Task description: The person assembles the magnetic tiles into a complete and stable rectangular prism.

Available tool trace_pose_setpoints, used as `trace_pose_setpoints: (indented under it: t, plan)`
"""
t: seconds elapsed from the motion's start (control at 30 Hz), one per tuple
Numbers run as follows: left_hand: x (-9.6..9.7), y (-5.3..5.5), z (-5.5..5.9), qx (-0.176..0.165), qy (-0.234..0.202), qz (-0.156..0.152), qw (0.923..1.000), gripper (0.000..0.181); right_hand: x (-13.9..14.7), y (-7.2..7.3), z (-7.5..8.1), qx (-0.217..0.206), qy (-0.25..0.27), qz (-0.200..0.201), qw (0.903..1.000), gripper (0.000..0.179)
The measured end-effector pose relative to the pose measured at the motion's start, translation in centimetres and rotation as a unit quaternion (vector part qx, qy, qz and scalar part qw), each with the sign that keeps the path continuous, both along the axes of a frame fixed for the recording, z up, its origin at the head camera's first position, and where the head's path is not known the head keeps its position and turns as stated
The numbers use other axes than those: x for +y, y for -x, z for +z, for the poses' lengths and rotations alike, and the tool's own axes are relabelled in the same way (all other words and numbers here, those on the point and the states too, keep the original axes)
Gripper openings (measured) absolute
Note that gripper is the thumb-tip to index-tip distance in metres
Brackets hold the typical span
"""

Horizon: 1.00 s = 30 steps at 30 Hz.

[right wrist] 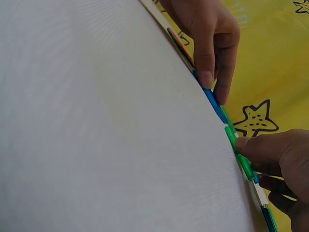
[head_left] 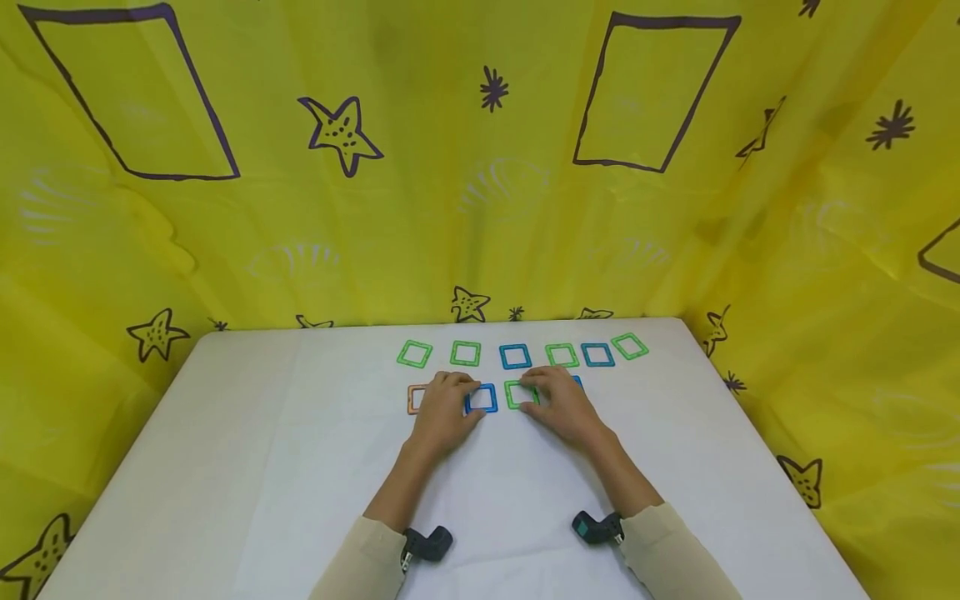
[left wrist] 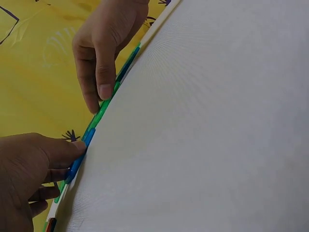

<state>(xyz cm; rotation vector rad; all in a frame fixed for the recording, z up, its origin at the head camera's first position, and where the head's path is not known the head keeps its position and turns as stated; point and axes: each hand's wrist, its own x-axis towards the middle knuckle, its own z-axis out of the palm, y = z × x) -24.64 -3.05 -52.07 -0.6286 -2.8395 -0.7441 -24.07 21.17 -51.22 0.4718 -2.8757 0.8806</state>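
My left hand point(head_left: 442, 412) pinches a blue square frame-shaped tile point(head_left: 494, 398) by its near and far edges, thumb on the near side. To its right, my right hand point(head_left: 562, 407) holds a green square frame-shaped tile point(head_left: 510, 395) the same way. A narrow gap separates these two tiles on the white table. An orange square tile point(head_left: 411, 400) lies left of the left hand, partly covered by it. Behind the right hand shows the corner of another blue tile point(head_left: 577, 382). In the left wrist view the thumb presses the blue tile point(left wrist: 82, 157) at its near edge.
A back row of several square tiles lies behind the hands, among them a green tile point(head_left: 402, 350), a blue tile point(head_left: 515, 367) and a tilted green tile point(head_left: 636, 357) at the right end. A yellow patterned curtain point(head_left: 420, 233) encloses the white table point(head_left: 225, 467) behind and at both sides.
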Motion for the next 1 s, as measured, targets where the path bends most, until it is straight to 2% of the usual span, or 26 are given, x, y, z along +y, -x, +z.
trace_pose_setpoints:
  t: [0.37, 0.67, 1.0]
  plan:
    - [0.14, 0.01, -0.03, -0.015, -0.011, -0.013, 0.9997, 0.047, -0.16, 0.0, 0.25, -0.005, -0.009, 0.013, 0.9999, 0.04]
    - [0.41, -0.34, 0.33, -0.041, -0.014, -0.003, 0.9991, 0.048, -0.3, -0.15, 0.33, -0.008, -0.007, 0.013, 0.9999, 0.04]
    - [0.39, -0.14, 0.12, -0.029, -0.008, -0.004, 0.9995, 0.047, -0.6, -0.14, 0.29, 0.008, -0.009, 0.019, 0.9997, 0.04]
